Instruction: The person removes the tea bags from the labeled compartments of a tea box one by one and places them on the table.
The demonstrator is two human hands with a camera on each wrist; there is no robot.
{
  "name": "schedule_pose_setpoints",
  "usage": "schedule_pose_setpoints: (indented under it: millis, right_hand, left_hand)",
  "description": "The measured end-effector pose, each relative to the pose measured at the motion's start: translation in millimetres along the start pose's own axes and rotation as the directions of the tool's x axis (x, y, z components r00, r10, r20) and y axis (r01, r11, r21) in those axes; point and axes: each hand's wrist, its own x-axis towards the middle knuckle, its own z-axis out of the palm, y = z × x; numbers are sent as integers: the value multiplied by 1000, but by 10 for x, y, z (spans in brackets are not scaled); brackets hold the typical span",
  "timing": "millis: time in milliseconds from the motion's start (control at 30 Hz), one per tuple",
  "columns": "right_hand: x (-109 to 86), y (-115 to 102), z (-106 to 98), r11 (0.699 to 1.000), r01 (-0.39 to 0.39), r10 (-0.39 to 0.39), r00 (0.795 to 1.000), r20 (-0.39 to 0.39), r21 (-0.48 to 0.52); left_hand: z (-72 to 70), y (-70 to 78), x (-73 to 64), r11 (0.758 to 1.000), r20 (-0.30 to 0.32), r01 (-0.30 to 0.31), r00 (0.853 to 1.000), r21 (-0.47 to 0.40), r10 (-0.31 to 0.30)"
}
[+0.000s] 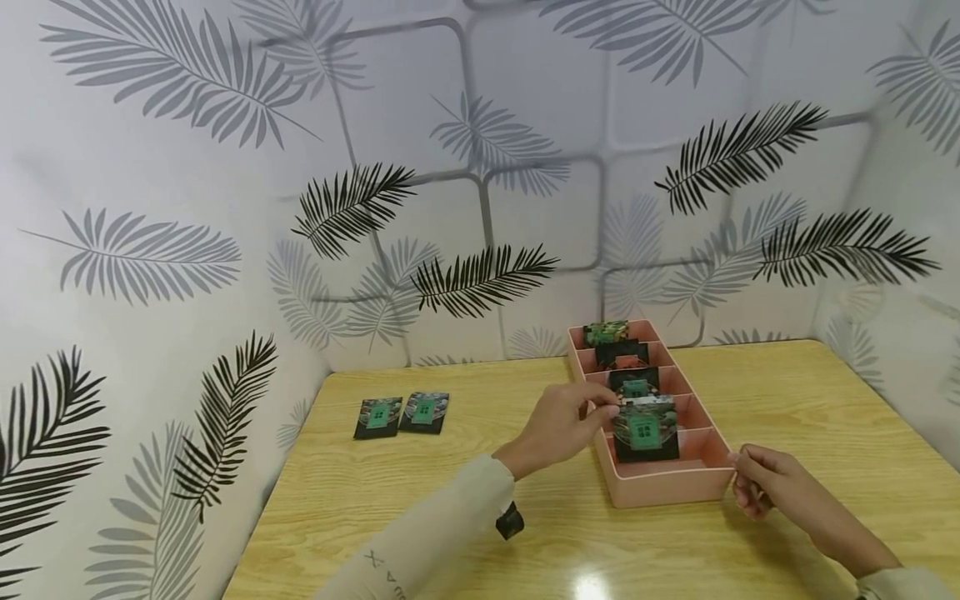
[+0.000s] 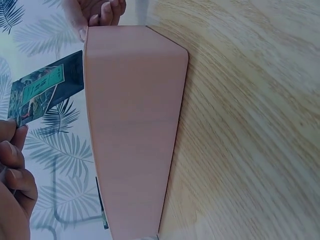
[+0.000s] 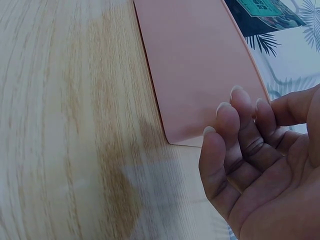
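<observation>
My left hand (image 1: pixel 558 421) pinches a small flat packet (image 1: pixel 645 429), dark with a green label, by its upper left corner. That packet stands tilted over the near end of a pink divided box (image 1: pixel 675 490); in the left wrist view its lower edge is about level with the box's rim. At the box's near right corner, my right hand (image 1: pixel 776 483) grips the rim between thumb and finger, the other fingers loosely curled. Farther back in the box are a green packet (image 1: pixel 606 333), a packet with a red label (image 1: pixel 624 358) and one with a green label (image 1: pixel 635 386).
Two similar packets, one (image 1: pixel 377 418) beside the other (image 1: pixel 424 413), lie flat at the left of the wooden table (image 1: pixel 322 517). A leaf-patterned wall (image 1: pixel 525 208) rises behind the table. A small dark object (image 1: pixel 510 522) hangs below the left wrist.
</observation>
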Motion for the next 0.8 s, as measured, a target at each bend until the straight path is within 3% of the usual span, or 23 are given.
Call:
schedule_pose_setpoints:
  millis: [800]
  right_hand:
    - [-2,5,12,1000,16,-16,1000,0,17]
  left_hand:
    - [-213,-124,-97,999,-84,53,995,-5,-53]
